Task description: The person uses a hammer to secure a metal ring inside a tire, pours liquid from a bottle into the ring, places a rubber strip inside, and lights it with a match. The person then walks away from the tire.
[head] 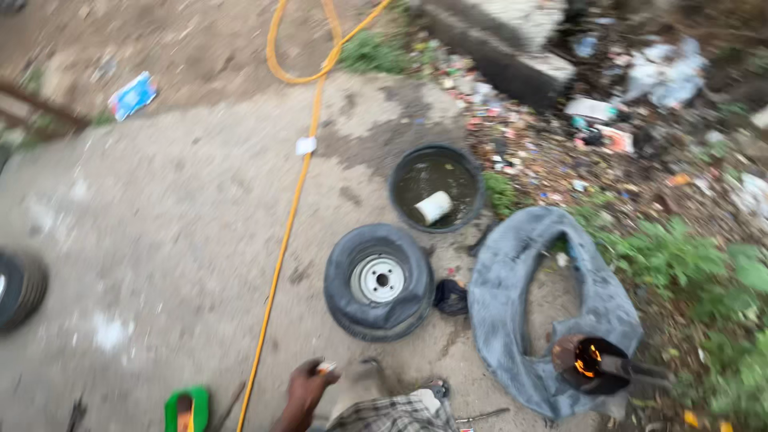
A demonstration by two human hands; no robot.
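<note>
Small item (326,367) pinched in the left hand (308,384); wheel (379,282), inner tube (512,304), yellow hose (288,232) nearby.

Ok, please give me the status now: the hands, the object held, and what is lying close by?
One hand low in view, pinching a small object, too blurred to identify; which hand, unclear. Small wheel just ahead on the concrete. Yellow hose running past on its left.

I see hose (290,216) yellow-orange | tyre (378,282) black, its rim (381,279) pale grey | inner tube (512,304) dull grey | tub (437,187) black, cup (433,207) in it white | cloth (398,416) checked grey | sandal (187,409) green | wrapper (132,95) blue | weeds (680,264) green
</note>
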